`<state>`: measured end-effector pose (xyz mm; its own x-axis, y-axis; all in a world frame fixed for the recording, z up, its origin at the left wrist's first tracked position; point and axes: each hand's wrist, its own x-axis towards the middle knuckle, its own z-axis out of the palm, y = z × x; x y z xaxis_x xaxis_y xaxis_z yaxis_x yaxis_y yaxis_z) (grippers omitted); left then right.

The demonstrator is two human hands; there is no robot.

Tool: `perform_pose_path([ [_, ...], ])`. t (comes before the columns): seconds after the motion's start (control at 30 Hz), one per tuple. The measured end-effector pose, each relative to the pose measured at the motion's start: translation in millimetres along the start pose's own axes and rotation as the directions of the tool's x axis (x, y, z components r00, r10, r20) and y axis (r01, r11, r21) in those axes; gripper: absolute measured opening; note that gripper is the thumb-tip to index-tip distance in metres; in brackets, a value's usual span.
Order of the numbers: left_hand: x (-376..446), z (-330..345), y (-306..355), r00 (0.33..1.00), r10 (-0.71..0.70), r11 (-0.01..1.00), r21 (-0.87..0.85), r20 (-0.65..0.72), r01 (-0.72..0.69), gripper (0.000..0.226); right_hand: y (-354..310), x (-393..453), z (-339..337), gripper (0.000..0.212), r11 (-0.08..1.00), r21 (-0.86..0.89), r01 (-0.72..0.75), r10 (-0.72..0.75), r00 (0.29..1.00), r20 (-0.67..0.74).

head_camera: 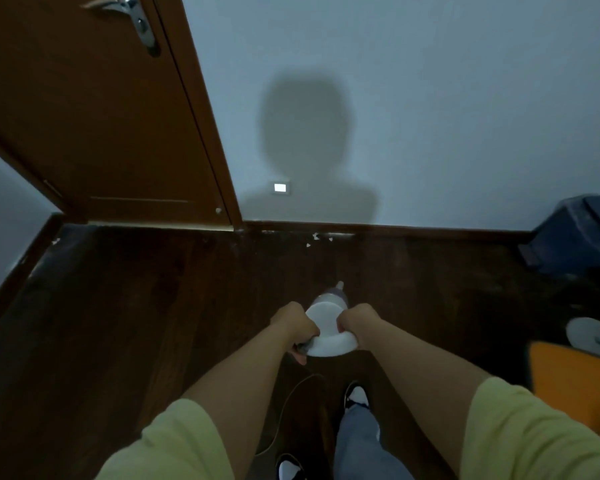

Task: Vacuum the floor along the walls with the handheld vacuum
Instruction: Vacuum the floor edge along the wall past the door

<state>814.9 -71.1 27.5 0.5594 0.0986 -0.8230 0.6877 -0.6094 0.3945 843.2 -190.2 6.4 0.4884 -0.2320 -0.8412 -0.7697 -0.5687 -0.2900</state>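
Note:
I hold a white handheld vacuum [326, 320] in front of me, above the dark wooden floor [153, 306], its nozzle pointing toward the wall ahead. My left hand [297, 327] grips its rear end on the left. My right hand [357, 322] is closed on its right side. A thin cord [284, 410] trails from the vacuum down past my feet. Small white scraps [315, 237] lie on the floor against the dark baseboard [430, 230] of the grey wall.
A brown wooden door [101, 133] with a metal handle stands at the upper left. A dark blue bin [579, 233] sits at the right by the wall. An orange object [575, 386] and a white round item [589, 336] lie at the right edge.

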Motion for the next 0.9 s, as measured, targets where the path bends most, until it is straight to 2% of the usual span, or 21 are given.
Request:
perform_pose_path([
  [0.2,36,-21,23,0.999,-0.032,0.998,-0.059,-0.042,0.030,0.046,-45,33,-13,0.048,0.996,-0.036,0.080,-0.079,0.996,0.033],
  [0.47,95,-53,105,0.997,-0.057,0.994,-0.101,-0.050,0.052,0.043,-117,95,-68,0.043,0.993,-0.043,0.108,-0.108,0.994,0.001],
  [0.7,128,-55,164,0.999,-0.049,0.993,-0.106,-0.016,0.047,0.042,-141,134,-113,0.043,0.993,-0.031,0.115,-0.115,0.993,-0.010],
  [0.9,138,-64,182,0.998,-0.051,0.996,-0.074,-0.028,0.049,0.039,-153,144,-123,0.043,0.995,0.013,0.098,-0.098,0.995,-0.005],
])
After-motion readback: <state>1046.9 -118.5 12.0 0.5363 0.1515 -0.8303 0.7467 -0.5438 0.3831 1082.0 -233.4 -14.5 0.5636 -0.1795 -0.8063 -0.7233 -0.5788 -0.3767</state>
